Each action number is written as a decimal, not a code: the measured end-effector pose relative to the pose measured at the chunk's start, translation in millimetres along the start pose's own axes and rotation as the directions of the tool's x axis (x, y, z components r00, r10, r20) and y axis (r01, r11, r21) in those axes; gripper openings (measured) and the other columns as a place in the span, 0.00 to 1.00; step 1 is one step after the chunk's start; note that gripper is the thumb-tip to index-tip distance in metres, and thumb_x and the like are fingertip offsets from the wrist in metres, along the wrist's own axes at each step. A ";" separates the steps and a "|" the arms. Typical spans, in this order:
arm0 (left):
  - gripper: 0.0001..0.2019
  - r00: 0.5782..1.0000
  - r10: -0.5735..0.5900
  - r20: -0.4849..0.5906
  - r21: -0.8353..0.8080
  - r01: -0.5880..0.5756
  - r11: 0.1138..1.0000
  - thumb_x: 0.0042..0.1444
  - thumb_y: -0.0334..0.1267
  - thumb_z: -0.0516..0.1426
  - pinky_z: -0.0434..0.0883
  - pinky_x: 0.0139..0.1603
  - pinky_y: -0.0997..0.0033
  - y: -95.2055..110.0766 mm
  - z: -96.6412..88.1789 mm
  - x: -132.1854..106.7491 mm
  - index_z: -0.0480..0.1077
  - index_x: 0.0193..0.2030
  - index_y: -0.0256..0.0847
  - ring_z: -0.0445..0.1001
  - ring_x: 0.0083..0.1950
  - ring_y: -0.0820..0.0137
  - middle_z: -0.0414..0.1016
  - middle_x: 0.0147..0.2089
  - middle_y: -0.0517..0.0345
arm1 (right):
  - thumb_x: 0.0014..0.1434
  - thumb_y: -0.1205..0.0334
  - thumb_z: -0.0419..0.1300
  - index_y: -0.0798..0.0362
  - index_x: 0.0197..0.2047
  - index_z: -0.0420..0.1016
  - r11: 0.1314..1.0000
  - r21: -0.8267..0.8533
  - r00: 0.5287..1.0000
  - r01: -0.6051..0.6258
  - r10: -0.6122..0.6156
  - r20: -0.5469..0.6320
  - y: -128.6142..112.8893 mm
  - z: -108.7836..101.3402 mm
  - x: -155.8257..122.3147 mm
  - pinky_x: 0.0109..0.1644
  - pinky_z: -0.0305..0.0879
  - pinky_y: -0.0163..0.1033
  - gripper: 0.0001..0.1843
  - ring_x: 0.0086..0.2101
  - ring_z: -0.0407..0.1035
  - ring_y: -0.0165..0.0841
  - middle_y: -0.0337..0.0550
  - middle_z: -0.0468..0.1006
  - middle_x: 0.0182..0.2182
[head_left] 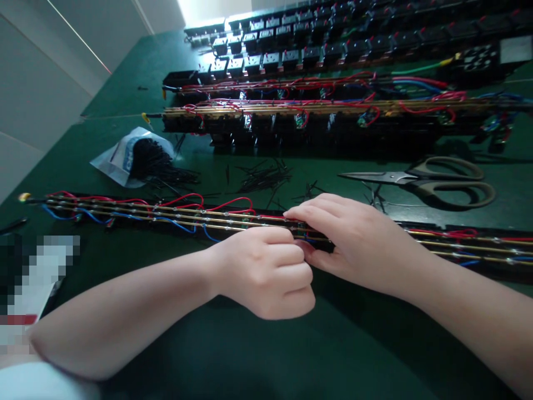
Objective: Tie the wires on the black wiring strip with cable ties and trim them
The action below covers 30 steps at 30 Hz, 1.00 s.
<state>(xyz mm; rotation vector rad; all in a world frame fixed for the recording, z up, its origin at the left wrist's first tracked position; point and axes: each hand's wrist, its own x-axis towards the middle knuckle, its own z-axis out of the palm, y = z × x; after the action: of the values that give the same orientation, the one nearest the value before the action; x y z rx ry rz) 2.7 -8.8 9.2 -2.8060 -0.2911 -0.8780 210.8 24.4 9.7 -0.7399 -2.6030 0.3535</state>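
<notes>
A long black power strip housing point(179, 214) with brass bars and red and blue wires lies across the green table in front of me. My left hand point(266, 272) is closed in a fist at the strip's near edge. Whatever its thumb and forefinger pinch is hidden. Just right of it, my right hand point(353, 239) lies across the strip, fingers along the far side and thumb on the near side, gripping it. The hands cover the strip's middle section.
Beyond the strip lie scissors point(420, 180), loose black cable ties point(264, 176) and a plastic bag point(120, 158) spilling more ties. Wired strips point(266, 111) and socket rows point(270, 60) fill the back of the table point(266, 361). A blurred white item point(41, 272) is at left.
</notes>
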 end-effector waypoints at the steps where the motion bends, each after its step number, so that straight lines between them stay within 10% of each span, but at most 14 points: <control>1: 0.17 1.000 0.006 -0.002 0.002 -0.006 1.000 0.63 0.31 0.59 0.60 0.30 0.65 0.8 -0.5 0.0 0.65 0.22 0.42 0.58 0.26 0.71 0.59 0.23 0.64 | 0.62 0.65 0.64 0.57 0.52 0.77 1.000 0.000 1.000 0.001 -0.001 0.003 0.3 0.0 0.3 0.40 0.72 0.44 0.15 0.41 0.76 0.42 0.50 0.84 0.42; 10: 0.16 0.980 -0.086 -0.181 0.000 0.087 0.996 0.60 0.32 0.59 0.62 0.33 0.65 2.6 -1.6 -7.5 0.61 0.23 0.44 0.60 0.28 0.69 0.62 0.23 0.63 | 0.66 0.60 0.62 0.54 0.56 0.79 0.999 -0.051 1.000 0.006 -0.005 0.019 3.2 2.6 3.0 0.41 0.73 0.44 0.17 0.42 0.76 0.42 0.48 0.85 0.42; 17: 0.03 0.931 -0.363 -0.035 0.350 0.351 0.868 0.65 0.35 0.58 0.68 0.44 0.63 -12.5 -28.1 -68.5 0.73 0.39 0.43 0.74 0.40 0.66 0.81 0.40 0.57 | 0.70 0.55 0.58 0.53 0.59 0.77 0.980 -0.190 0.998 0.054 -0.047 0.045 4.1 6.3 4.5 0.41 0.72 0.46 0.19 0.41 0.76 0.43 0.49 0.84 0.42; 23: 0.27 0.713 -0.680 0.172 0.479 0.542 0.690 0.65 0.61 0.58 0.69 0.56 0.54 -28.6 -56.1 -103.1 0.74 0.57 0.39 0.75 0.57 0.52 0.80 0.56 0.44 | 0.72 0.54 0.53 0.58 0.58 0.77 0.940 -0.317 0.992 0.125 -0.118 0.042 3.6 10.7 5.0 0.42 0.71 0.49 0.20 0.40 0.76 0.45 0.54 0.84 0.42; 30: 0.39 0.731 -0.614 0.296 0.384 0.498 0.778 0.58 0.71 0.60 0.71 0.52 0.56 -34.0 -48.6 -103.0 0.75 0.58 0.35 0.80 0.52 0.53 0.83 0.52 0.43 | 0.74 0.52 0.50 0.57 0.56 0.76 0.895 -0.428 0.992 0.128 -0.121 0.043 -1.2 14.0 6.7 0.40 0.68 0.47 0.21 0.39 0.75 0.44 0.54 0.83 0.42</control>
<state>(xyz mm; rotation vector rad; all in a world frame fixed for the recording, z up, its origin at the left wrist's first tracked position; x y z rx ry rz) -114.7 -0.8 -7.1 -2.6120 -1.2849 -0.2667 198.7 25.3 -0.2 -0.7006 -2.7561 -0.2695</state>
